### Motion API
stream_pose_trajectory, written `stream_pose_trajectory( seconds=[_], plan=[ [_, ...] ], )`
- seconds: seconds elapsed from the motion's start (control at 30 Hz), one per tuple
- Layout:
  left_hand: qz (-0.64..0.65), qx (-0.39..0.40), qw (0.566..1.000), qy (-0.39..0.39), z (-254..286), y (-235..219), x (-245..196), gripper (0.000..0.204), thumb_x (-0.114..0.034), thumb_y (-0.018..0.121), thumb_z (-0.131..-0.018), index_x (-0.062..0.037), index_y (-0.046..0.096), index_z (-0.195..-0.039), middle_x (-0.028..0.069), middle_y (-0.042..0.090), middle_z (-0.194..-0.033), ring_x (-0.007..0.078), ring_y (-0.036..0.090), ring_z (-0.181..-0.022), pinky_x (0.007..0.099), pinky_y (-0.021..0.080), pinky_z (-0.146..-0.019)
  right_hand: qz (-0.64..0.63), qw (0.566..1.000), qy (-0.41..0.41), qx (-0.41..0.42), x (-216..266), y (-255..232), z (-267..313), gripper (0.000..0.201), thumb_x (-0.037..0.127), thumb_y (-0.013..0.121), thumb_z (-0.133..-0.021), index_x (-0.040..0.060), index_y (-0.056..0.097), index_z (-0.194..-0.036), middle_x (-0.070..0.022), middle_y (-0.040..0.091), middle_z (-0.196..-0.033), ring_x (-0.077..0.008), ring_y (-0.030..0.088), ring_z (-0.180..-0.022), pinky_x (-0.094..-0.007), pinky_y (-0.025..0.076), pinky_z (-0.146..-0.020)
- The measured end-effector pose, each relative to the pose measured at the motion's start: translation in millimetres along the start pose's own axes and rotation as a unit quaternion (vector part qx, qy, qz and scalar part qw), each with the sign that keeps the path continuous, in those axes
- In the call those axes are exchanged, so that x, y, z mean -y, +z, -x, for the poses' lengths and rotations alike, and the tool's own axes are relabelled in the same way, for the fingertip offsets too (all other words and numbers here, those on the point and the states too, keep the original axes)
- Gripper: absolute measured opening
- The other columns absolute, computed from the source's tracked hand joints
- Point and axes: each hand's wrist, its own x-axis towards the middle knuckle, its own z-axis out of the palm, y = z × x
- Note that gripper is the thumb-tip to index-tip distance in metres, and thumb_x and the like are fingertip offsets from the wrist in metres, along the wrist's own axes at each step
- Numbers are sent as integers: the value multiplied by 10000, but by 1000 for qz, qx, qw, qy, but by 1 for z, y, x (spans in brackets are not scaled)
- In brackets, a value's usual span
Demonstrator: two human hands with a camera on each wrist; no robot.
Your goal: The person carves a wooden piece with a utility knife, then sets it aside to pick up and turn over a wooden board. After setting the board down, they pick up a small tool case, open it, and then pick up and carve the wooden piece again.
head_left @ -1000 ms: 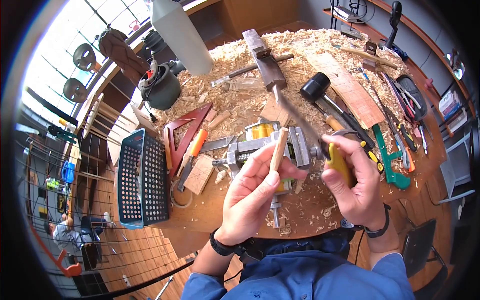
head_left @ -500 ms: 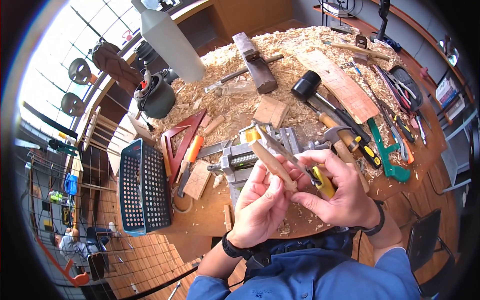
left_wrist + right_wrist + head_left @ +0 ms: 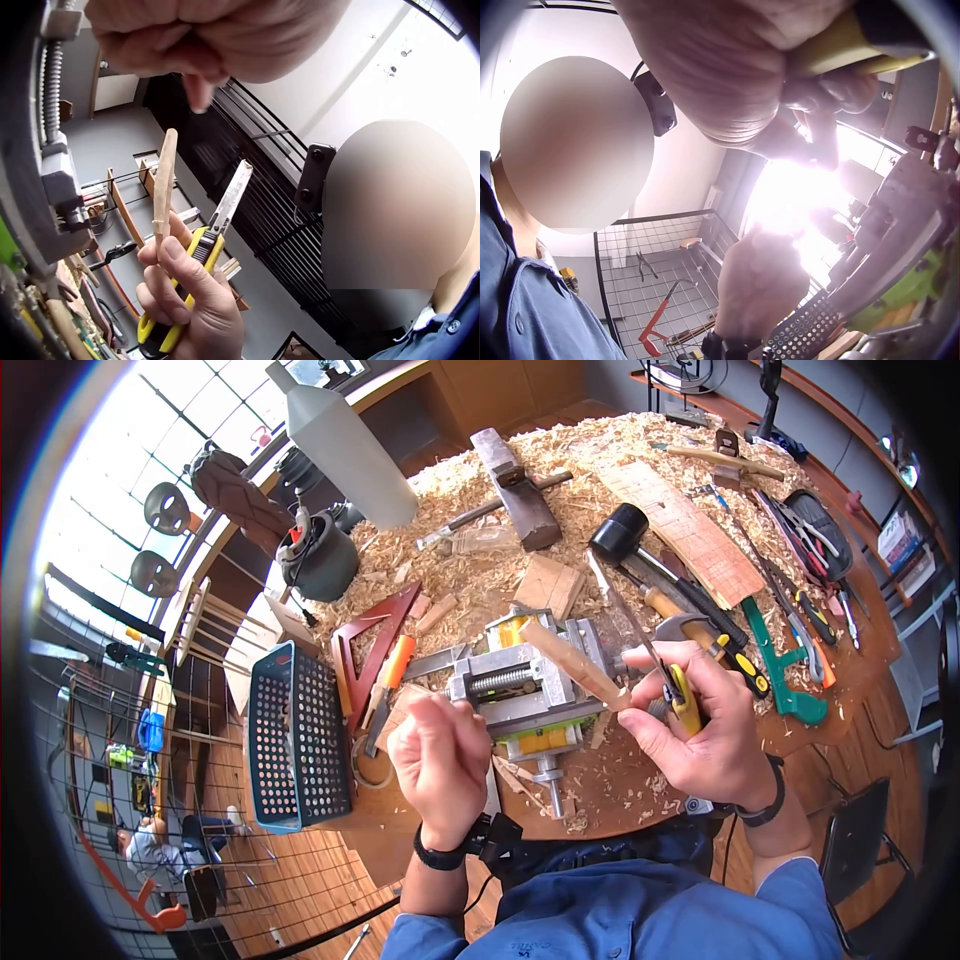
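Note:
My right hand [image 3: 708, 740] grips a yellow and black utility knife [image 3: 178, 306], its blade [image 3: 232, 196] extended and pointing up and away. Between thumb and forefinger the same hand pinches a carved wooden stick [image 3: 572, 663], which has a narrowed, notched part near the fingertips. In the head view the stick slants over a metal vise [image 3: 520, 682]. My left hand [image 3: 437, 765] is raised apart from the stick, left of the vise, with its fingers curled in and nothing visible in them. A small wood block [image 3: 400, 718] lies partly hidden behind it.
A perforated basket [image 3: 300, 750] stands at the table's left edge beside a red set square [image 3: 385, 630] and an orange-handled tool [image 3: 398, 660]. Right of the vise lie a black mallet [image 3: 618, 532], a hammer, and a green-handled tool [image 3: 795, 705]. Shavings [image 3: 450, 485] cover the back.
The left hand has let go of the wooden stick and drawn back to the left, its fingers curling. The right hand now pinches the stick along with the knife.

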Motion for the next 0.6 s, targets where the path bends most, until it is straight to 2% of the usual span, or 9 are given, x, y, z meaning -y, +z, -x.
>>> stream_pose_trajectory(
  seconds=[0.13,0.2,0.23,0.33,0.4,0.47,0.5,0.53,0.6],
  plan=[
    [-108,32,993,-32,-1,11,-8,102,-71,573,-1062,11,633,-1057,82,650,-745,85,541,-557,223,376,-478,2,1000,-8,-11,-2,2,0,414,-29,770,-849,24,617,-1231,-81,708,-920,-152,762,-860,-278,578,-741],
    [-92,-188,976,66,-13,77,-11,120,61,681,-949,0,606,-1021,117,658,-1030,92,558,-735,229,427,-607,5,1000,-14,-17,-2,2,0,415,-30,768,-849,24,617,-1231,-82,709,-925,-154,763,-862,-279,578,-740],
    [-87,-107,990,33,-10,57,-14,293,161,742,-832,-19,561,-977,101,596,-1205,129,594,-948,251,472,-795,3,1000,-14,-14,-2,2,0,414,-30,768,-849,23,617,-1231,-82,709,-926,-155,764,-864,-279,579,-743],
    [-116,42,987,100,-9,-6,-2,273,158,741,-830,-26,553,-900,92,611,-1153,184,645,-1050,283,481,-909,4,1000,-13,-16,-4,4,0,432,-15,772,-842,20,614,-1242,-68,719,-879,-126,724,-795,-264,553,-719],
    [-217,10,973,79,-4,-11,-8,302,149,745,-823,-46,516,-799,88,604,-1112,259,647,-1164,354,453,-1015,6,1000,-10,-18,-5,4,0,452,-1,777,-834,16,611,-1254,-54,728,-830,-95,684,-723,-248,527,-693],
    [-357,47,925,120,-6,-13,-8,247,100,760,-827,-40,563,-776,173,609,-1281,316,582,-1310,421,417,-1095,8,1000,-4,2,-4,3,0,439,-6,773,-841,19,610,-1248,-48,730,-825,-78,669,-702,-238,519,-675],
    [-330,40,941,70,-9,13,-19,219,60,767,-825,9,677,-1019,246,485,-1526,355,418,-1481,466,344,-1182,9,1000,-5,2,-4,3,-1,439,-6,773,-841,19,610,-1248,-48,730,-825,-78,669,-702,-238,519,-675],
    [-329,40,941,71,-11,19,-19,219,60,767,-825,9,677,-1019,246,485,-1526,355,418,-1481,466,344,-1182,9,1000,-4,4,-4,3,-1,440,-6,774,-842,20,605,-1247,-45,731,-822,-75,667,-703,-237,517,-677],
    [-166,71,983,43,-12,25,-17,547,32,777,-823,54,605,-1342,274,300,-1651,358,274,-1554,472,281,-1229,9,1000,-2,7,-3,3,-1,440,-6,775,-844,21,600,-1246,-42,731,-819,-72,664,-704,-235,515,-678]
  ],
)
